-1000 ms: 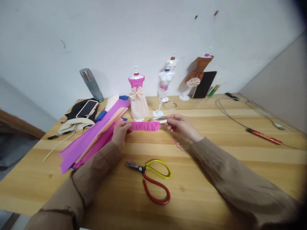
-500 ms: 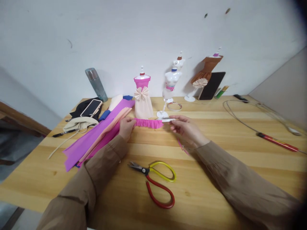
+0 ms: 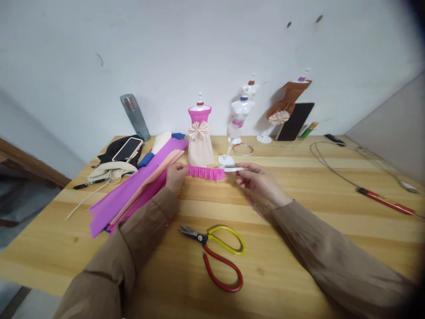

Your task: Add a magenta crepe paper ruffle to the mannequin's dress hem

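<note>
My left hand pinches the ruched pink strip, right hand a slim silver tool at its 3 o'clock end. Overpulling could stretch the strip flat.

Pink strip, its left end out of sight in left hand

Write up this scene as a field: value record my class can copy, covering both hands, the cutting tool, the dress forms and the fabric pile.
Left hand: pinches one end of a gathered pink strip
Right hand: holds a slim metallic tool near the strip's other end; contact unclear
Scissors: on wooden table, one handle yellow, one red
Dress forms: four; one in pink bodice and cream skirt, one in brown dress
Fabric pile: purple, peach, pink
</note>
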Motion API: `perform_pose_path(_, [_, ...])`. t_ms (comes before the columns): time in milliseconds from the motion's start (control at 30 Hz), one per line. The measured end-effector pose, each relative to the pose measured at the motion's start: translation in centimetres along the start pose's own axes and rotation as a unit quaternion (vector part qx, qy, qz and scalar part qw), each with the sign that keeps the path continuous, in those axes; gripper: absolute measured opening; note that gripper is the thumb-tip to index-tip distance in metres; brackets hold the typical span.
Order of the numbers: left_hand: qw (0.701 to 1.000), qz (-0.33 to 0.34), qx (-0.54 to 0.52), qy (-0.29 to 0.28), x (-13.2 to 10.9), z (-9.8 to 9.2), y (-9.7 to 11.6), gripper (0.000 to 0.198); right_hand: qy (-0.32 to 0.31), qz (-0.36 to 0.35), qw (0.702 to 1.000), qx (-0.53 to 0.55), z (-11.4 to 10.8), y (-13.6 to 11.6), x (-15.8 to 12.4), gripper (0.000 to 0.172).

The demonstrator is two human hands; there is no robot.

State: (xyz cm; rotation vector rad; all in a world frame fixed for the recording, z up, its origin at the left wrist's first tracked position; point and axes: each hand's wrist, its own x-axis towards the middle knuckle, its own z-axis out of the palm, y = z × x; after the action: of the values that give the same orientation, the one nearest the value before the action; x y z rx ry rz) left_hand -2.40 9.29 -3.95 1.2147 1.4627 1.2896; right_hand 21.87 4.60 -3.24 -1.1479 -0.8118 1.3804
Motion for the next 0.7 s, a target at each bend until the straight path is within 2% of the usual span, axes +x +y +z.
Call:
perform_pose_path(233, [1.0,0.0,-0.011,-0.002,-0.3,-0.3,0.2,0.015,-0.033,0.064,0.993,-0.096,-0.2,0.4,-1.0,0.025])
perform_pose_path(400, [1.0,-0.002,-0.016,-0.003,-0.2,-0.3,0.1,0.015,-0.091,0.088,0.956,-0.263,-0.5,0.9,-1.4,0.039])
perform_pose_path(467, [1.0,-0.001,-0.017,-0.004,-0.3,-0.3,0.1,0.016,-0.109,0.068,0.936,-0.327,-0.6,1.1,-1.5,0.045])
perform_pose_path(533, [1.0,0.002,-0.018,-0.006,-0.3,-0.3,0.0,0.019,-0.12,0.042,0.926,-0.356,-0.7,1.0,-1.5,0.043])
perform_pose_path(700, [1.0,0.012,-0.013,-0.006,-0.2,-0.2,-0.5,0.022,-0.132,-0.091,0.929,-0.335,0.6,-1.4,-0.5,0.009])
